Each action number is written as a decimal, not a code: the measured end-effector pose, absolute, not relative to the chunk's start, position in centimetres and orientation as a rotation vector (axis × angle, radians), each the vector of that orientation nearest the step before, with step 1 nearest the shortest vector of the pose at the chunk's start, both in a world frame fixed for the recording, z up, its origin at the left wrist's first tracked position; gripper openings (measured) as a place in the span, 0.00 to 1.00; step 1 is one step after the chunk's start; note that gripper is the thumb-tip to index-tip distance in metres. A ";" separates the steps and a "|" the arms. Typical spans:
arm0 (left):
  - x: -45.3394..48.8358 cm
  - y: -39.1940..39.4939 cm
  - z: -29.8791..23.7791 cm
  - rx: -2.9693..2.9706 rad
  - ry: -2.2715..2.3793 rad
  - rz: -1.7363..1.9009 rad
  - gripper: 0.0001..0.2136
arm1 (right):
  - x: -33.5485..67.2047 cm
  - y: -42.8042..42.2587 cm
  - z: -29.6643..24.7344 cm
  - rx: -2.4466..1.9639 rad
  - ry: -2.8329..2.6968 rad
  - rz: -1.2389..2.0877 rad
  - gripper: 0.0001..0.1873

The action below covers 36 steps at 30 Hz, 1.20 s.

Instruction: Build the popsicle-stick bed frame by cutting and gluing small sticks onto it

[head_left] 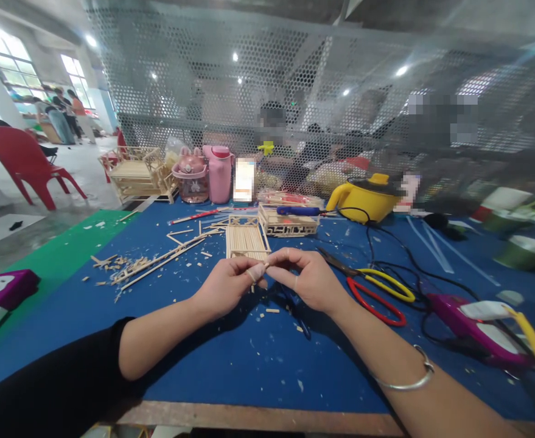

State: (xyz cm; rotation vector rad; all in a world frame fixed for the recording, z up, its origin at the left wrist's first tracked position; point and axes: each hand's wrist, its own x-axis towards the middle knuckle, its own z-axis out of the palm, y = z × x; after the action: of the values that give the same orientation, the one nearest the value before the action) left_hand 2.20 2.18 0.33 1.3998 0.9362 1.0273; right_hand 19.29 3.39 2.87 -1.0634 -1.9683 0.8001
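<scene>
My left hand (230, 283) and my right hand (306, 277) meet above the blue table mat (249, 359), fingertips pinched together on a small thin wooden stick piece (266, 266). Both hands are closed in a pinch. Just beyond them lies a flat panel of glued wooden sticks (246, 240). A boxy stick model (288, 222) stands behind it.
Loose sticks and chips (148, 264) litter the left. Red-and-yellow handled pliers (377, 292) and black cables lie right, with a purple glue gun (477, 328). Yellow pot (367, 198), pink flask (220, 173) and stick frames (139, 173) stand at the back before a mesh screen. People stand beyond it.
</scene>
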 end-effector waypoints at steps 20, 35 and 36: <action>-1.6 5.7 1.8 2.681 1.095 1.025 0.37 | 19.0 4.2 1.4 -1.115 -2.385 -0.557 0.11; 1.5 7.6 4.8 2.783 1.154 0.443 0.42 | 19.9 4.7 1.4 -1.185 -2.019 0.223 0.03; 1.4 7.6 4.9 2.771 1.128 0.458 0.43 | 19.9 4.7 1.3 -1.171 -2.007 0.257 0.03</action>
State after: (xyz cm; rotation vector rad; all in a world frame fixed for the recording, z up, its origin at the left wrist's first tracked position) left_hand 1.42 7.58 4.87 2.7712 1.1279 0.4582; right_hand 19.92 4.72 1.32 -1.1708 -2.0075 0.2575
